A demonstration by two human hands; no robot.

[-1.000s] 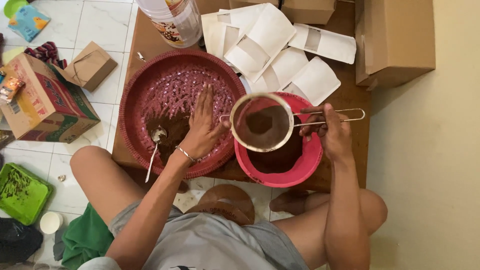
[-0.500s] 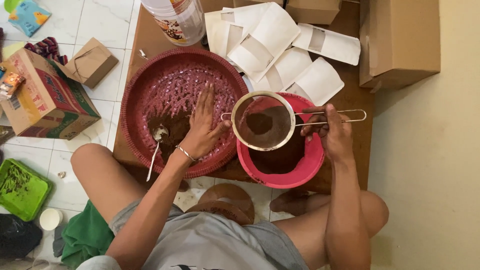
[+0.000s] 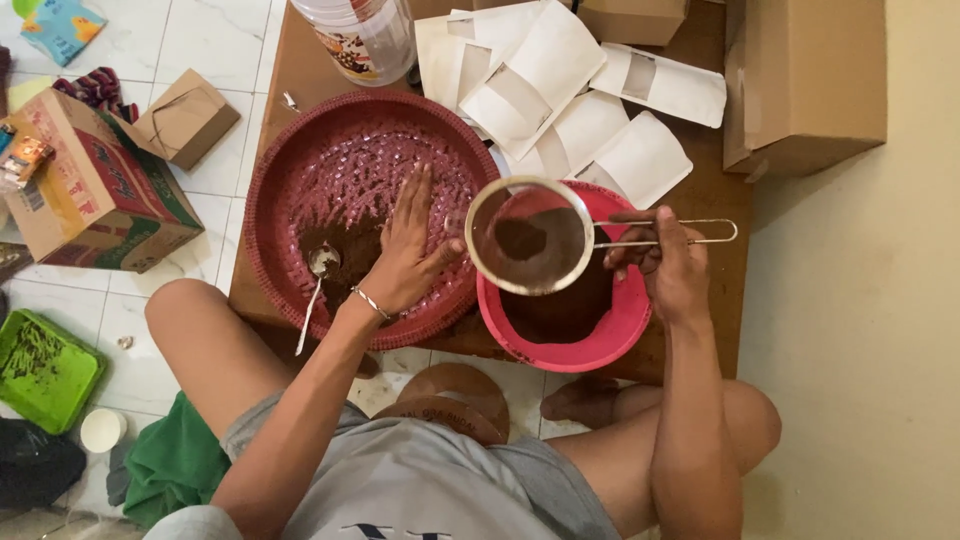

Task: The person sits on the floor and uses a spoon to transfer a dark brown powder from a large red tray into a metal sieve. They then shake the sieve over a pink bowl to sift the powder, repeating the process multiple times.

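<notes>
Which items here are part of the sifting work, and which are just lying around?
In use: right hand holding the metal sieve over the pink bowl; left hand flat in the red woven tray; spoon.

Lying about: white pouches, cardboard boxes, green tray, plastic jar.

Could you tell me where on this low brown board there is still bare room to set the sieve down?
Bare wood shows on the board right of the pink bowl, below the white pouches and beside the cardboard box. A narrow strip runs left of the plastic jar. The rest is crowded: the red tray under the left hand, and the bowl under the sieve in the right hand.
</notes>
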